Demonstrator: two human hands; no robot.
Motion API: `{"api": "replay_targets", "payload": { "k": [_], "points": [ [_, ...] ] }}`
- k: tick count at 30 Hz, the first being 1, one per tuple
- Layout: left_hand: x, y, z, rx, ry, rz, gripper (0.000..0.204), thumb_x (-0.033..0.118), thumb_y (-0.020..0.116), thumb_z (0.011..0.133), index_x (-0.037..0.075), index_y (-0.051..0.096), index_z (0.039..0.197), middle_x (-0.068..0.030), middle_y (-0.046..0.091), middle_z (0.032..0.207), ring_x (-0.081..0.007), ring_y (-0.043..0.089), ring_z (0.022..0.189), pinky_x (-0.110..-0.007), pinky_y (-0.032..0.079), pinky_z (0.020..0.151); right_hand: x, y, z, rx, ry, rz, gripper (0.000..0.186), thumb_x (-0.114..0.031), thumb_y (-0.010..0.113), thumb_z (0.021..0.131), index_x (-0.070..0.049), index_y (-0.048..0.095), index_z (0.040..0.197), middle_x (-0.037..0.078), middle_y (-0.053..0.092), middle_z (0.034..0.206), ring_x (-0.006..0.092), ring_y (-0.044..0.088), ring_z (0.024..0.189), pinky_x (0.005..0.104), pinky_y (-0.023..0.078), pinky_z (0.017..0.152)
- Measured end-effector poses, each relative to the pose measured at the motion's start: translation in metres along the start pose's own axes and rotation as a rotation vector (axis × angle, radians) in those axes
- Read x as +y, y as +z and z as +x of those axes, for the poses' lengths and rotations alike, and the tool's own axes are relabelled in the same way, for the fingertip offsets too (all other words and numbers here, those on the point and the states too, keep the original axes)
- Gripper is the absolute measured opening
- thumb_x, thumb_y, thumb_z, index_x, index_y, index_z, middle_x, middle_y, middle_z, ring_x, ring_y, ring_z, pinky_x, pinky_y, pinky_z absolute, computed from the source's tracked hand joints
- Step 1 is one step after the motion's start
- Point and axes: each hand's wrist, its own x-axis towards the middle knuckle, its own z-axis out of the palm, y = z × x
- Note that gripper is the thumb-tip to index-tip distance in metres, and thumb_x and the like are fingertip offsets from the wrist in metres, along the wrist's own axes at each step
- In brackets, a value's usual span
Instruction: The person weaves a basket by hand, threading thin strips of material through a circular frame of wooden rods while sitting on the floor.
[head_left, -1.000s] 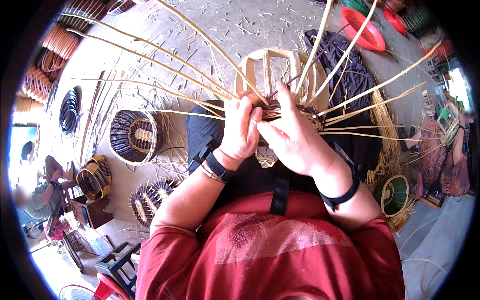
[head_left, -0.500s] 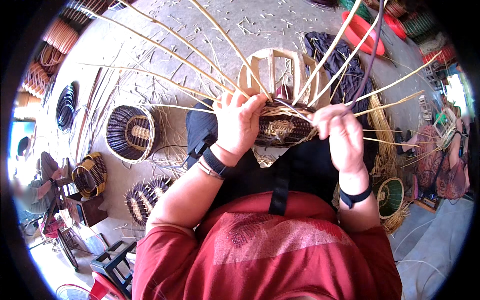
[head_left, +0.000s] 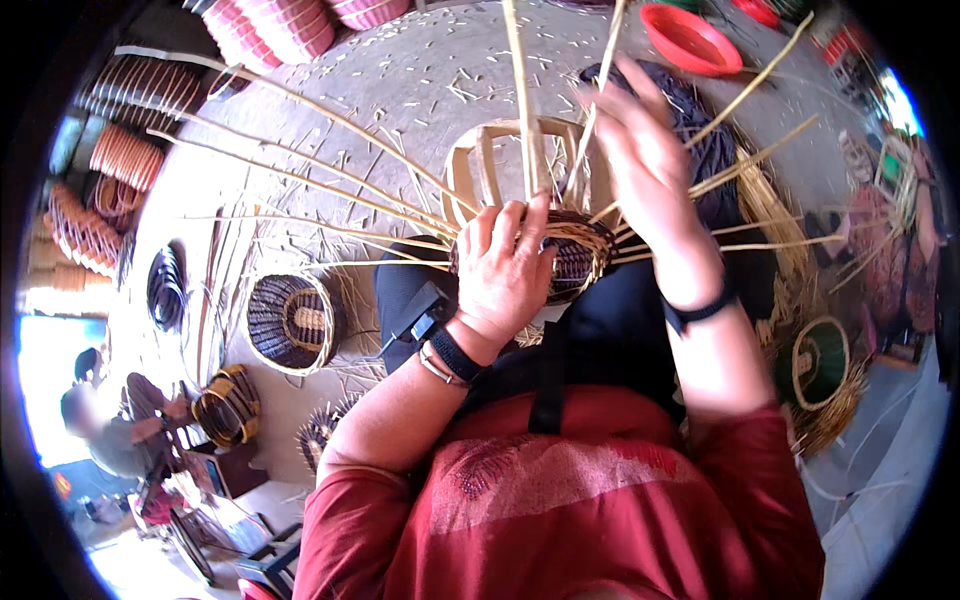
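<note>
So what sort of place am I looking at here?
Most likely a basket-weaving workshop: the person's left hand holds an unfinished wicker basket with long pale stakes fanning out, a dark-and-tan woven basket sits to the left, and pink baskets are stacked at the far edge.

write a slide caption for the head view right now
Left hand holding a woven basket, open right hand blurred near its long pale sticks, wooden frame beyond.
</note>
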Motion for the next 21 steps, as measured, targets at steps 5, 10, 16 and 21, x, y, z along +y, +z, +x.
{"api": "replay_targets", "payload": {
  "k": [5,10,16,21],
  "points": [
    [0.003,0.012,0.016,-0.021,0.050,0.108,0.061,0.023,0.080,0.079,0.013,0.062,0.137,-0.0072,0.055,0.108,-0.0312,0.055,0.106,-0.047,0.045,0.094,0.040,0.019,0.037,0.080,-0.121,-0.544,0.059,-0.004,0.065,0.098,-0.014,0.045,0.153,0.022,0.053,0.144,0.0305,0.059,0.126,0.0372,0.048,0.106],
    [-0.018,0.018,0.012,0.061,0.086,0.109,0.043,0.022,0.077,0.082,0.025,0.069,0.125,-0.0030,0.056,0.106,-0.0276,0.054,0.101,-0.044,0.043,0.088,0.008,-0.034,-0.051,0.012,0.181,0.173,0.068,-0.003,0.059,0.103,-0.009,0.026,0.163,0.009,0.063,0.115,0.0113,0.061,0.089,0.0312,0.055,0.086],
    [0.005,0.023,0.012,0.187,0.133,0.097,0.042,0.012,0.069,0.084,0.026,0.070,0.123,-0.0019,0.055,0.118,-0.0258,0.054,0.108,-0.044,0.042,0.093,0.039,-0.091,-0.155,0.283,0.642,0.843,0.033,-0.020,0.055,0.108,-0.006,0.058,0.138,0.002,0.060,0.104,0.0188,0.063,0.107,0.0370,0.049,0.100],
    [0.023,0.041,0.024,-0.087,0.334,0.182,0.060,0.014,0.066,0.085,0.021,0.056,0.144,-0.0051,0.056,0.127,-0.0255,0.053,0.114,-0.044,0.042,0.098,0.030,-0.083,-0.092,0.515,0.572,0.500,0.031,-0.019,0.057,0.108,-0.001,0.058,0.133,0.011,0.063,0.133,0.0241,0.061,0.126,0.0407,0.049,0.107]
  ]
}}
